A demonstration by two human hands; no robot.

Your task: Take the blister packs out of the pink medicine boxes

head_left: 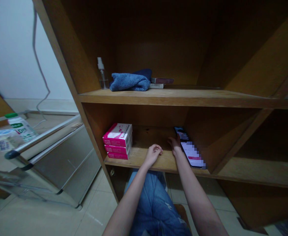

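Note:
My left hand (pixel 153 154) rests at the front of the lower wooden shelf (pixel 141 160). Its fingers are loosely curled inward and nothing shows in them. Beside the phones on the right is my right hand (pixel 175 144), fingers apart and holding nothing that I can see. A large phone (pixel 191 154) with a lit, partly blurred screen lies flat just right of that wrist. Behind it lies a second, smaller-looking phone (pixel 182 133), close to my right fingers. Whether they touch it I cannot tell. Left of my left hand stands a stack of pink-and-white boxes (pixel 117 141).
On the upper shelf (pixel 183 100) are a clear spray bottle (pixel 103 75), a folded blue towel (pixel 130 82) and flat boxes (pixel 160 83). A metal-framed cart (pixel 60 157) at left holds a white bottle with a green cap (pixel 22 126). An upright divider (pixel 242 141) bounds the right side.

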